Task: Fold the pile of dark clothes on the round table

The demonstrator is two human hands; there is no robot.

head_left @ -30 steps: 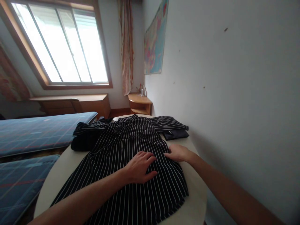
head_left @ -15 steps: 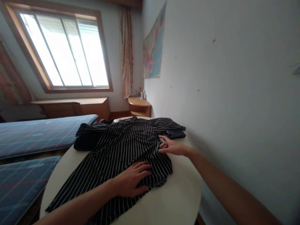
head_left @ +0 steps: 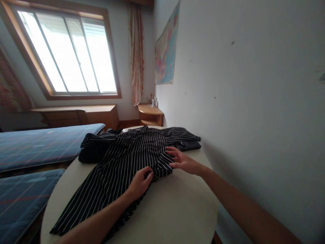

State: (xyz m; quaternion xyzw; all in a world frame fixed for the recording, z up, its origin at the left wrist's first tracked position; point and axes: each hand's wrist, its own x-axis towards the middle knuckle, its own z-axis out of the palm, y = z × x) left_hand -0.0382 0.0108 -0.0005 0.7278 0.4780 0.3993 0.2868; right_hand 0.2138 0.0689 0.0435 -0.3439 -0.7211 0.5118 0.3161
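A black shirt (head_left: 119, 166) with thin white stripes lies spread over a round table, its collar end far from me and its sleeves out to both sides. My left hand (head_left: 140, 183) is closed, fingers curled and pinching the fabric near the shirt's lower right edge. Just to the right, my right hand (head_left: 185, 162) rests its fingertips on the bunched side of the shirt, fingers apart. Short folds gather between the two hands. What lies under the left fingers is partly hidden.
The round cream table (head_left: 182, 203) stands close to a white wall (head_left: 243, 101) on my right. Dark folded clothes (head_left: 92, 154) sit under the left sleeve, and another dark folded item (head_left: 189, 145) under the right one. Blue plaid mattresses (head_left: 48, 144) are at left.
My left hand has gone from lying flat to gripping the fabric, and has moved up and away from me. The shirt's lower right part has drawn inward; my right hand shifted slightly left.
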